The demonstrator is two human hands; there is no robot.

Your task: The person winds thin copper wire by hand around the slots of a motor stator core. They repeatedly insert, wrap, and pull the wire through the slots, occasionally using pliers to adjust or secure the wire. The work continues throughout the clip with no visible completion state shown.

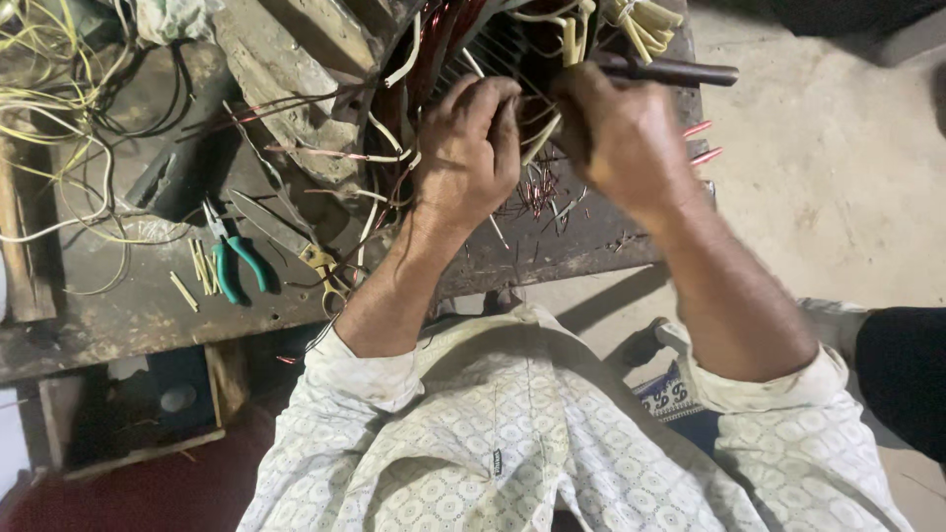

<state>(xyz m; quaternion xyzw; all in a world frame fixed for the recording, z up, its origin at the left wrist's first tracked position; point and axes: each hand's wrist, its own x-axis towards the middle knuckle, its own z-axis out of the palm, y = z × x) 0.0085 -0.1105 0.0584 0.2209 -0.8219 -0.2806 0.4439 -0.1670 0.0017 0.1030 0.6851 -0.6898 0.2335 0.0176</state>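
Head view, looking down at a dark, worn table (118, 315) w/ a motor stator (463, 39) at its far edge, copper winding wires (434, 49) showing in the core. Left hand (468, 148) is curled narrow, fingers tucked into the winding near the slots; looks like it's pinching or pressing wires, but exactly which strands can't be told. Right hand (616, 133) is closed round a dark rod-like tool (680, 71), tip pointed into the core, handle end sticking out to the right. Right hand is a bit blurred.

Judging by this, the step in hand is seating or packing winding wires into the stator slots: left hand guides, right hand drives w/ the tool. Next move prob. calls for keeping the strands bunched under the left fingers while the tool pushes along the slot, w/o nicking the wire coating.

Around it: cream sleeving tubes (641, 20) at the top of the stator, short cut wire bits (537, 192) scattered just below the hands, green-handled pliers (232, 256) and scissors (296, 241) lying to the left, well apart from both hands. Yellow and white wires (59, 128) tangle at the table's far left. Concrete floor (838, 177) to the right.
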